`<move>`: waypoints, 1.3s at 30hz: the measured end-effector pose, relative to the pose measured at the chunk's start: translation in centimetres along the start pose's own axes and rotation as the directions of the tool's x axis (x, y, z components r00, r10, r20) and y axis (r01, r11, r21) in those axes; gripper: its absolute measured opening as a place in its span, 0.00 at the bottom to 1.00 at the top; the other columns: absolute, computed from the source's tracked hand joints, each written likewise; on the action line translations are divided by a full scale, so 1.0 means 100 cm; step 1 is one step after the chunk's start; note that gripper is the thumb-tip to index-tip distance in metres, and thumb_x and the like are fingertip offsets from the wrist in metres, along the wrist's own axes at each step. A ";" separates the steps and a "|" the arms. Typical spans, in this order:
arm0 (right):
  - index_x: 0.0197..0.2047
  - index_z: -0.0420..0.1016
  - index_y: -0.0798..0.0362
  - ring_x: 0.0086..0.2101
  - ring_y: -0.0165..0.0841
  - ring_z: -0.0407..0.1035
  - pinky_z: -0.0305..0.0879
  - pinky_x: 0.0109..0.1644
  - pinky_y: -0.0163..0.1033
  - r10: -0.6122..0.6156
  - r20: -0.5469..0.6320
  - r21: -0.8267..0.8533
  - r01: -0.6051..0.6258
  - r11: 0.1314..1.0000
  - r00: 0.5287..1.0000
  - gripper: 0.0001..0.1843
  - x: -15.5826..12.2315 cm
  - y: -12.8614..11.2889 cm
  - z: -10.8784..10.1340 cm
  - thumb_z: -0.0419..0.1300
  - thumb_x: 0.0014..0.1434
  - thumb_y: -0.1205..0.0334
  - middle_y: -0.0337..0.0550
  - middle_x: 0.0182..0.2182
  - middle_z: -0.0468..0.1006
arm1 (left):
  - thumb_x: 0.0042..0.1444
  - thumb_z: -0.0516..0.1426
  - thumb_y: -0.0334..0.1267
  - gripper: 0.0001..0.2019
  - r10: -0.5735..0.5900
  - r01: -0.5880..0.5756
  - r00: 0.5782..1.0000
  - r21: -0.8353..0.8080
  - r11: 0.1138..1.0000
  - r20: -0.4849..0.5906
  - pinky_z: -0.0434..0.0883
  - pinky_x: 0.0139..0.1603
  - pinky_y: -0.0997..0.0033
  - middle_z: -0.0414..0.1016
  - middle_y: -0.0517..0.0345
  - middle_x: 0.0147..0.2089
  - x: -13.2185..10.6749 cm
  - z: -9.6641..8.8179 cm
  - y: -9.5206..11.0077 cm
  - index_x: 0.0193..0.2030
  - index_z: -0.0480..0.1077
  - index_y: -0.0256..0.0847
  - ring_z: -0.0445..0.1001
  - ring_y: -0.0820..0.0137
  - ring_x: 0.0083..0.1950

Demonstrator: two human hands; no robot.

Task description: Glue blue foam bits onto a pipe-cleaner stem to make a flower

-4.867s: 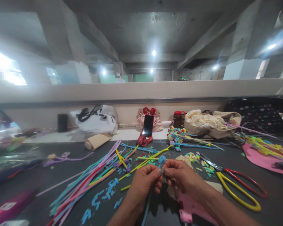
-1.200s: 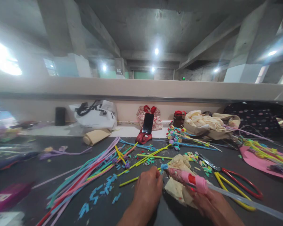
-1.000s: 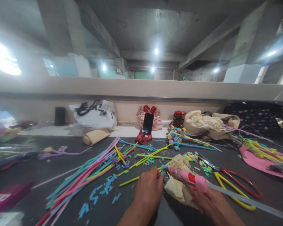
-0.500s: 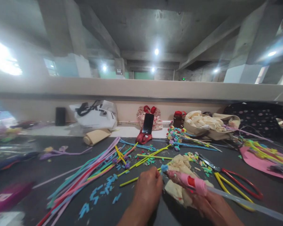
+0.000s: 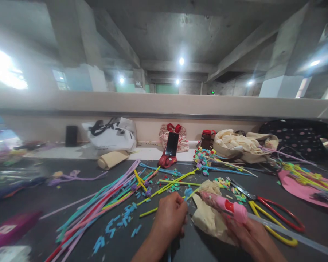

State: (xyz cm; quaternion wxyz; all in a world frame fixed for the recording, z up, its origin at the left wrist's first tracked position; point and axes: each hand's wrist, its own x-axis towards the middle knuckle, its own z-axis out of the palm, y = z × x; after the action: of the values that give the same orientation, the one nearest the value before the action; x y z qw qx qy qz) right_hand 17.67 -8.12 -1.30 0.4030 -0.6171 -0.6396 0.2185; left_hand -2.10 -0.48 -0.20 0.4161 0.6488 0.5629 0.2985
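My left hand [image 5: 171,213] is closed in a pinch, with a small blue fuzzy pipe-cleaner piece [image 5: 188,193] sticking out past its fingertips. A bit of blue stem shows below that hand. My right hand [image 5: 247,233] is wrapped round a pink hot glue gun [image 5: 229,207]; a long translucent glue stick [image 5: 295,234] runs out of its back. The gun's nozzle points left towards the blue piece, a short gap apart from it. Under the gun lies a crumpled, glue-stained beige cloth or paper [image 5: 207,218].
Bundled coloured pipe cleaners [image 5: 98,203] and cut blue bits [image 5: 124,214] lie left. Scissors [image 5: 278,213] with red and yellow handles lie right, near a pink sheet [image 5: 292,185]. Finished-looking flowers [image 5: 203,160], a phone [image 5: 171,144] and bags [image 5: 112,133] stand at the back.
The glue gun and my right hand have moved slightly right and down, away from the blue piece. My left hand has turned a little, still pinching.
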 end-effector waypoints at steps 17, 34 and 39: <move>0.33 0.72 0.51 0.29 0.31 0.67 0.61 0.33 0.33 -0.322 0.203 -0.198 0.361 0.911 0.925 0.09 0.020 -0.034 -0.014 0.51 0.56 0.61 0.42 0.28 0.72 | 0.41 0.56 0.43 0.12 0.018 0.253 0.916 -0.613 0.749 0.400 0.45 0.08 0.83 0.66 0.66 0.13 -0.013 -0.011 0.018 0.22 0.59 0.37 0.55 0.83 0.08; 0.25 0.68 0.55 0.20 0.26 0.62 0.58 0.22 0.30 -0.299 0.049 0.122 0.292 0.949 0.953 0.07 0.033 -0.033 0.024 0.56 0.53 0.63 0.36 0.19 0.66 | 0.45 0.54 0.44 0.12 0.081 0.191 0.905 -0.569 0.800 0.418 0.46 0.08 0.84 0.66 0.67 0.14 -0.016 -0.006 0.016 0.24 0.59 0.37 0.57 0.83 0.09; 0.32 0.68 0.54 0.28 0.30 0.65 0.60 0.31 0.33 -0.627 0.081 -0.140 0.631 0.763 0.775 0.05 0.029 -0.027 0.020 0.52 0.54 0.71 0.42 0.27 0.70 | 0.45 0.53 0.39 0.09 0.049 0.219 0.893 -0.526 0.822 0.448 0.47 0.07 0.85 0.66 0.66 0.13 -0.018 -0.006 0.018 0.21 0.60 0.37 0.57 0.83 0.08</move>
State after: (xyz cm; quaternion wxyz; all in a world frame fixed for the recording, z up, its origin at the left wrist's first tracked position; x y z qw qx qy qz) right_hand 14.72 -5.24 0.40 0.3927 -0.3939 -0.8306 0.0282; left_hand -2.07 -2.13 1.75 0.7185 0.5206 0.3691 0.2766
